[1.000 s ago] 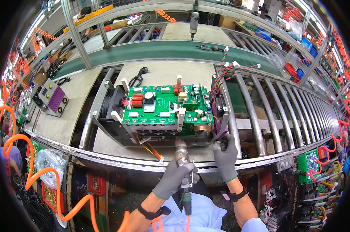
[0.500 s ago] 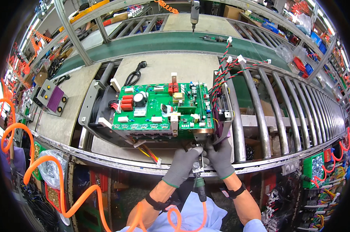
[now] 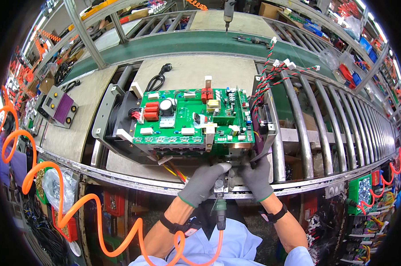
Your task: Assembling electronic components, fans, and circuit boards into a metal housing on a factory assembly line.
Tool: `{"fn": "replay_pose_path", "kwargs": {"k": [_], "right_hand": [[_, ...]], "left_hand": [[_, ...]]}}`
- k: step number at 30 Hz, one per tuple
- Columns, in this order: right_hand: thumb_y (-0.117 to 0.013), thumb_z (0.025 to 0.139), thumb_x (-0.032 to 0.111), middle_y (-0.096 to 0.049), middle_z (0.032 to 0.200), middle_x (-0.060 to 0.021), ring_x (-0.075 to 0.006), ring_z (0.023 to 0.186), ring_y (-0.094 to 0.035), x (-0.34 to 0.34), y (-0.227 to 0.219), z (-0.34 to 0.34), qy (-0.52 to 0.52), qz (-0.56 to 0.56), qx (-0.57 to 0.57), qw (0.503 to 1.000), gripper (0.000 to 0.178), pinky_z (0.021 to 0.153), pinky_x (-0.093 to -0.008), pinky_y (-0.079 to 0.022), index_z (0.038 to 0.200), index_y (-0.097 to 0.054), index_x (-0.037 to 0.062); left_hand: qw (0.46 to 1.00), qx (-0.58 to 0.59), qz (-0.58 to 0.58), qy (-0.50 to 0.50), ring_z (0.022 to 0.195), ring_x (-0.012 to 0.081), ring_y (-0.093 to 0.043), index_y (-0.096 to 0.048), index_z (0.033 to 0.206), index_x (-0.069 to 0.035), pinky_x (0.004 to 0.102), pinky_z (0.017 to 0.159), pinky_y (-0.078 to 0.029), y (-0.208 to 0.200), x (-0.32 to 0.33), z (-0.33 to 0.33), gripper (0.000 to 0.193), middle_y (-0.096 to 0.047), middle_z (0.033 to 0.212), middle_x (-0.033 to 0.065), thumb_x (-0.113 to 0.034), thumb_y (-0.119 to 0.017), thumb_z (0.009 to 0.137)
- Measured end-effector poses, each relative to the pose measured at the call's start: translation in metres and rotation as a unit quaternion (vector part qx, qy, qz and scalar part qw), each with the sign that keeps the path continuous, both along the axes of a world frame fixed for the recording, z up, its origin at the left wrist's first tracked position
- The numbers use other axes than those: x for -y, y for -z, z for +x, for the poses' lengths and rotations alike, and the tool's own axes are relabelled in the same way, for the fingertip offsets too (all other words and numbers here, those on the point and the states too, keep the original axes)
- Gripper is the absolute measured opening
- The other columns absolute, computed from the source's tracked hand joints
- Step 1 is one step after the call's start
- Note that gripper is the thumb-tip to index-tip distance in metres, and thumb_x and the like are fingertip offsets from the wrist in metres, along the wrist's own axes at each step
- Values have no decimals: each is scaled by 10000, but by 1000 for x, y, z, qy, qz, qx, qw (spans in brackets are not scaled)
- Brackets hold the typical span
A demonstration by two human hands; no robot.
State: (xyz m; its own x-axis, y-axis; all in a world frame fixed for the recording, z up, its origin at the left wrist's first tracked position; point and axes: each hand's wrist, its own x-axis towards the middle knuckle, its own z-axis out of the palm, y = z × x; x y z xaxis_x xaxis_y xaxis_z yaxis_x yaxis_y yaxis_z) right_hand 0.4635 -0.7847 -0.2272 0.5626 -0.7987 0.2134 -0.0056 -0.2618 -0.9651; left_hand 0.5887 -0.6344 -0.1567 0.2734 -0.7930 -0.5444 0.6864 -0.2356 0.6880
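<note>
Nearest me, a bright orange coiled plastic hose [image 3: 96, 217] loops across the wearer's front to the tail of a metal-bodied air tool with a green collar [image 3: 220, 204]. The left hand, grey-gloved [image 3: 205, 182], has its fingers closed round that tool. The right hand, gloved alike [image 3: 258, 177], sits just beside it, fingers bent in toward the unit; whether they grip anything I cannot tell. The tool's tip is hidden from me.

Directly beyond both hands: an open grey-and-black metal chassis [image 3: 104, 116] on a pale flat board [image 3: 200, 71], green rectangular circuit board [image 3: 187, 111] on top. Red-and-green twisted wires with white plugs [image 3: 266, 86] rise at its right end. Black power cord [image 3: 155, 83] curled behind.

Farther off, a green conveyor belt [image 3: 178, 46]; above it hangs a grey cylindrical driver [image 3: 228, 15], pointing down.
</note>
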Motion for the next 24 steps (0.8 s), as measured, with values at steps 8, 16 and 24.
{"fn": "replay_pose_path", "kwargs": {"k": [8, 16, 24], "right_hand": [[-669, 952, 21, -716, 887, -112, -155, 757, -702, 0, -2, -2, -3, 31, -3, 1000, 222, 660, -327, -556, 1160, -603, -20], [-676, 950, 13, -722, 905, -114, -158, 790, -705, 1, 2, -1, -7, 7, -1, 1000, 245, 693, -327, -560, 1181, -596, -13], [-675, 957, 17, -719, 934, -113, -161, 810, -709, 0, -1, 0, -5, -40, 21, 999, 238, 699, -331, -567, 1179, -590, -8]], "left_hand": [[999, -47, 6, -26, 660, 214, -704, -684, 942, 19, 328, 612, -577, 2, 2, 0, 276, -707, 758, 141, -252, -662, 992], [999, -37, 8, -21, 678, 190, -705, -715, 988, 11, 338, 612, -582, 5, 7, 0, 286, -717, 802, 107, -273, -711, 961], [998, -30, -7, -45, 695, 217, -724, -690, 1021, 29, 379, 613, -615, 12, 10, -4, 247, -706, 855, 104, -215, -692, 983]]}}
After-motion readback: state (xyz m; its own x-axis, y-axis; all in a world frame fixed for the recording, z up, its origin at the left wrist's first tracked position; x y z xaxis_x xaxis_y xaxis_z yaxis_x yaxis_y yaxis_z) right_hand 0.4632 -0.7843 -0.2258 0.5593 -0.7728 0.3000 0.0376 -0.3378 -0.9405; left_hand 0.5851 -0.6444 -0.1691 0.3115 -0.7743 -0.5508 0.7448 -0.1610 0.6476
